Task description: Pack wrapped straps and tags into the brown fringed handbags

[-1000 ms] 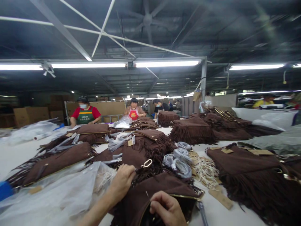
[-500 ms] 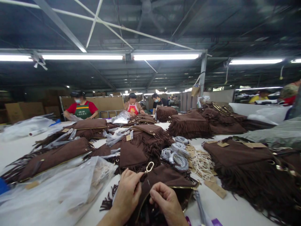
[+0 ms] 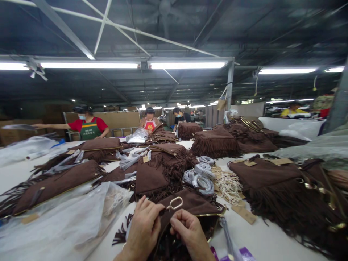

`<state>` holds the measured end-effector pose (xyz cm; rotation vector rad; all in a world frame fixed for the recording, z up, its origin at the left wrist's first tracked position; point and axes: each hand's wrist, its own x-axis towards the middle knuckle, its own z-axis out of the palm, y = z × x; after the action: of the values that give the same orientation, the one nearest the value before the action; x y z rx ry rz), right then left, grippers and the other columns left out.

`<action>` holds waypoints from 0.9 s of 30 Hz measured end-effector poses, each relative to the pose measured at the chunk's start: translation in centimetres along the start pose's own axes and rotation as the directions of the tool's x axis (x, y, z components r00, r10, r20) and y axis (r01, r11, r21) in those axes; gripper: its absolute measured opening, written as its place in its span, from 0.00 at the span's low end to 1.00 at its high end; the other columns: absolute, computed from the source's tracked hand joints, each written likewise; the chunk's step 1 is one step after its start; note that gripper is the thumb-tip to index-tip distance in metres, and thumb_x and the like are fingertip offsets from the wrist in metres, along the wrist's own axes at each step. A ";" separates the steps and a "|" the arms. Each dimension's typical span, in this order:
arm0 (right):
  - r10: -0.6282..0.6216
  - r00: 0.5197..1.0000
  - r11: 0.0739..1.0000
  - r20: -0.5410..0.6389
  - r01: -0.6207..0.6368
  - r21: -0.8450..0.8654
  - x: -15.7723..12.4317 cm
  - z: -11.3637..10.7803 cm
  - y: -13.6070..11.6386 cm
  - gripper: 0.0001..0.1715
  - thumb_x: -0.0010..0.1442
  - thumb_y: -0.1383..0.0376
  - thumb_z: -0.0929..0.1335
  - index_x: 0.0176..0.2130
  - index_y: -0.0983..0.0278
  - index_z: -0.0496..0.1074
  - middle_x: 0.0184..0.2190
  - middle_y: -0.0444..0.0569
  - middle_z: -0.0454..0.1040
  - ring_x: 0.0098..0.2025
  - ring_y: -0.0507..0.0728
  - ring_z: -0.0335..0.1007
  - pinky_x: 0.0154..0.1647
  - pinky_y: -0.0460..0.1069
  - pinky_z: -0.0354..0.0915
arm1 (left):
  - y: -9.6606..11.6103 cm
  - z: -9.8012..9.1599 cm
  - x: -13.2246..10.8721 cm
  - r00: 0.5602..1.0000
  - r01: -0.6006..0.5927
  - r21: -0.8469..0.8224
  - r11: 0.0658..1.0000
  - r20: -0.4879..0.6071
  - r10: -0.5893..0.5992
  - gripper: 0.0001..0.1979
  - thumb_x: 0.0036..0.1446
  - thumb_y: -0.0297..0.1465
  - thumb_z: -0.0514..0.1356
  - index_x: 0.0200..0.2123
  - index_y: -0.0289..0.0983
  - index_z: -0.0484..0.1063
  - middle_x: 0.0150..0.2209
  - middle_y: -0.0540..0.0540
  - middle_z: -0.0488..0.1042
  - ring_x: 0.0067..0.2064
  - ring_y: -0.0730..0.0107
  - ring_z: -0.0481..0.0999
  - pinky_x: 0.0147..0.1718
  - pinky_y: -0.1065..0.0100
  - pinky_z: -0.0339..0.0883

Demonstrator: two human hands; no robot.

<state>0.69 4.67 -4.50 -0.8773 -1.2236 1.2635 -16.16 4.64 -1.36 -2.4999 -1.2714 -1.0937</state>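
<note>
A dark brown fringed handbag (image 3: 194, 203) lies gaping in front of me, gold trim along its mouth. My left hand (image 3: 144, 226) is closed on the bag's edge, pinching a short dark tab between thumb and fingers. From that tab a gold oval clasp (image 3: 176, 203) sticks out to the right. Just below the clasp, over the bag's opening, my right hand (image 3: 189, 232) is closed in a pinch; whatever lies between its fingertips is too small to make out. Dark fringe (image 3: 122, 232) shows left of my left hand.
More brown fringed bags (image 3: 152, 174) are piled beyond. Wrapped grey straps (image 3: 202, 177), white cords (image 3: 228, 186) and a cardboard tag (image 3: 244, 213) lie to the right. Clear plastic (image 3: 67, 217) covers the left side. A co-worker in a green apron (image 3: 92, 128) and others stand across the table.
My right hand has come up closer to the clasp, which has tipped over to the right. The green-aproned co-worker has stretched an arm out to the left with plastic in hand. The view has shifted slightly.
</note>
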 end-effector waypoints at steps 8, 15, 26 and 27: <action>-0.033 0.999 0.999 0.037 0.033 -0.006 0.1 0.1 -0.1 0.28 0.47 0.43 0.73 0.23 0.64 0.67 0.17 0.41 0.69 0.19 0.49 0.55 0.23 0.45 0.53 | 1.7 -0.8 1.0 0.944 0.286 -0.309 0.907 0.251 -0.212 0.13 0.57 0.30 0.49 0.34 0.40 0.74 0.37 0.44 0.76 0.42 0.60 0.72 0.47 0.61 0.64; -0.060 0.998 0.996 0.035 0.062 -0.057 0.2 -0.1 0.5 0.29 0.50 0.41 0.72 0.24 0.64 0.66 0.18 0.41 0.67 0.21 0.49 0.54 0.24 0.45 0.53 | 2.0 0.6 3.4 0.812 0.583 -0.514 0.629 0.374 -0.448 0.09 0.48 0.35 0.57 0.23 0.37 0.73 0.25 0.49 0.74 0.32 0.64 0.71 0.33 0.69 0.62; 0.024 0.992 0.963 -0.125 0.010 0.269 0.1 -1.2 0.0 0.25 0.45 0.48 0.78 0.29 0.63 0.70 0.19 0.37 0.64 0.17 0.45 0.46 0.15 0.41 0.42 | 1.5 0.5 3.3 0.800 0.542 -0.710 0.449 0.272 -0.534 0.12 0.48 0.41 0.60 0.24 0.38 0.66 0.23 0.53 0.62 0.27 0.72 0.62 0.28 0.72 0.57; 0.037 0.993 0.947 -0.114 0.002 0.322 0.0 -1.2 -0.2 0.24 0.45 0.50 0.78 0.28 0.63 0.70 0.20 0.37 0.65 0.17 0.44 0.47 0.15 0.40 0.43 | 1.6 0.5 3.2 0.810 0.527 -0.722 0.448 0.267 -0.522 0.12 0.48 0.41 0.60 0.24 0.38 0.67 0.23 0.53 0.63 0.27 0.72 0.62 0.28 0.73 0.57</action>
<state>1.90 4.81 -4.50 -0.7135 -0.8849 1.3587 -13.50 5.91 0.68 -2.6395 -2.0093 -2.2094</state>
